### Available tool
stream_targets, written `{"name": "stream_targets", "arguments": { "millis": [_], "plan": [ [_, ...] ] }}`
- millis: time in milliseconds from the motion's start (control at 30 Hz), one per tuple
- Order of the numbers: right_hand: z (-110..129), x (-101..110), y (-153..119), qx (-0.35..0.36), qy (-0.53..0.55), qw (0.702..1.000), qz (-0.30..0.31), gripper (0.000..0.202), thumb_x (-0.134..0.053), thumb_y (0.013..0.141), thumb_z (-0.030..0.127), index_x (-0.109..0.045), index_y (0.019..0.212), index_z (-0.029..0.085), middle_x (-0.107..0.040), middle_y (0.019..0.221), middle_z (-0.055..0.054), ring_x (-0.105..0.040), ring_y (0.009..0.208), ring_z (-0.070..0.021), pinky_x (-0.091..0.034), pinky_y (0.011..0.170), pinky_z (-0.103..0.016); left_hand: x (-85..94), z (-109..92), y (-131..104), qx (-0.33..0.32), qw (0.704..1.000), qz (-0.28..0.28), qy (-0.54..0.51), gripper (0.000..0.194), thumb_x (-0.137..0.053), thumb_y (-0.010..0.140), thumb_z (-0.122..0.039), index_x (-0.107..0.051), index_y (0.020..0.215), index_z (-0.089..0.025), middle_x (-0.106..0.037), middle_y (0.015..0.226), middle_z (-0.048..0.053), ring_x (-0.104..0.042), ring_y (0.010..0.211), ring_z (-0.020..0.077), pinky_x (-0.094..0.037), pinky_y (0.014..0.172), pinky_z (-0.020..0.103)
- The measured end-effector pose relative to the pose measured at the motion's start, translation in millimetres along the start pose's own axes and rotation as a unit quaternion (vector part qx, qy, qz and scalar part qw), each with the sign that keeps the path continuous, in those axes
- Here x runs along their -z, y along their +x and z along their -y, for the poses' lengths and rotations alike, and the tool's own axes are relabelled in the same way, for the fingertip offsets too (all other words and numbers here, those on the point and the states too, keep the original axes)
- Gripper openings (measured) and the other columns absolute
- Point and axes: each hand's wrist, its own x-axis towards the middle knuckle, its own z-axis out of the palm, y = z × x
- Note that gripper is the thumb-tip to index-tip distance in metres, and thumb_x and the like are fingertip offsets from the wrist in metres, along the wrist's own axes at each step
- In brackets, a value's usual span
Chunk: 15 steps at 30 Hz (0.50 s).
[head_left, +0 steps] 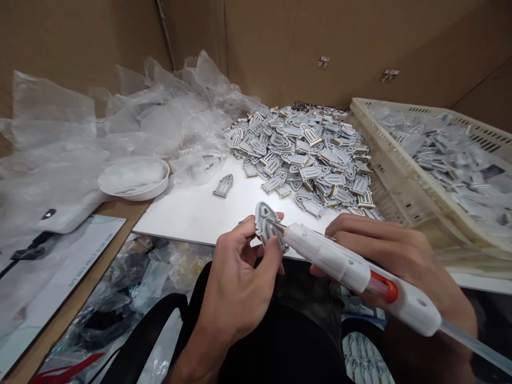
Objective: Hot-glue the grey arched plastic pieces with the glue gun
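Observation:
A small grey-white arched piece (264,220) is pinched upright between the thumb and fingers of my left hand (240,282). My right hand (400,261) is wrapped round a white glue gun (340,261) with an orange part and a clear glue stick out of its rear. The metal tip of the gun meets the face of the piece, or is very close to it. Behind my hands a large heap of similar arched pieces (304,154) lies on the white board (184,213). One single piece (223,185) lies apart, left of the heap.
A cream plastic crate (400,176) with bagged pieces stands at the right. Crumpled clear bags (160,117) cover the back left, beside a white dish (154,186) and a white device (68,213) with a black cable. Cardboard walls (280,48) rise behind. More bags (156,277) lie below the board.

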Motion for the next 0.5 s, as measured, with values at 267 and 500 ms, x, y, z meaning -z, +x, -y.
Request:
{"name": "stream_targets", "arguments": {
  "millis": [267, 500],
  "plan": [
    [-8, 0, 3, 0.062, -0.092, 0.993, 0.036, 0.034, -0.045, 0.114, 0.032, -0.058, 0.087, 0.017, -0.061, 0.095, -0.005, -0.056, 0.080, -0.0142, -0.041, 0.071, -0.029, 4.6, 5, 0, 0.024, 1.000, 0.003, 0.015, 0.023, -0.066, 0.101, -0.036, -0.065, 0.091, -0.015, -0.058, 0.067, -0.001, -0.051, 0.061, 0.0090, -0.039, 0.056, 0.022],
    [-13, -14, -2, 0.100, -0.134, 0.986, 0.006, 0.023, -0.042, 0.113, 0.021, -0.055, 0.094, 0.016, -0.058, 0.096, -0.007, -0.050, 0.082, -0.0168, -0.039, 0.071, -0.031, 7.8, 8, 2, 0.035, 0.999, 0.018, -0.019, 0.024, -0.066, 0.101, -0.036, -0.073, 0.111, -0.014, -0.060, 0.069, -0.002, -0.054, 0.060, 0.0087, -0.039, 0.058, 0.024]
  ]
}}
